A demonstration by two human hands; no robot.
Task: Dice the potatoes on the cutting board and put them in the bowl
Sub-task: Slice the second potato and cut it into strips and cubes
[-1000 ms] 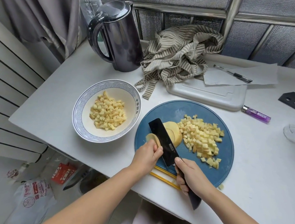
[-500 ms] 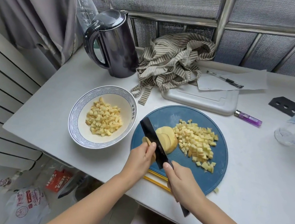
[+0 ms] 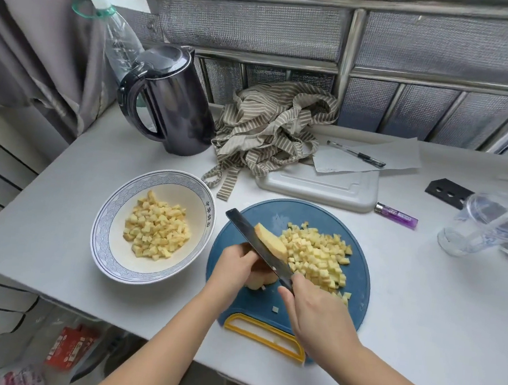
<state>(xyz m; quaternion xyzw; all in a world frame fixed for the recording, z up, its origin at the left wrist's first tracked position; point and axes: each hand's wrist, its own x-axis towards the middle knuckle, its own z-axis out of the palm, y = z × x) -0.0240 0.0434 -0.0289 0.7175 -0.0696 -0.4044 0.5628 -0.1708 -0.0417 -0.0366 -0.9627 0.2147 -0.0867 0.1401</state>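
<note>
A round blue cutting board [image 3: 359,286] with a yellow handle lies near the table's front edge. On it sits a heap of diced potato [image 3: 318,256]. My right hand [image 3: 314,316] grips a black knife [image 3: 242,226], blade pointing up-left. A potato slice [image 3: 271,241] leans on the blade's right side. My left hand [image 3: 233,269] presses down a potato piece [image 3: 260,280] on the blade's left side, mostly hidden under my fingers. Left of the board stands a white bowl [image 3: 107,220] with a blue patterned rim, holding diced potato [image 3: 156,233].
Behind the bowl stands a black kettle [image 3: 171,103] with a plastic bottle [image 3: 118,34] behind it. A striped cloth [image 3: 269,130], a white board [image 3: 320,185], paper with a pen [image 3: 356,154], a purple lighter [image 3: 397,215] and a clear cup [image 3: 483,224] lie at the back and right.
The knife has cut through the potato, and a slice now leans on the blade's right side. My left hand moved along the piece it holds. The camera view tilted up.
</note>
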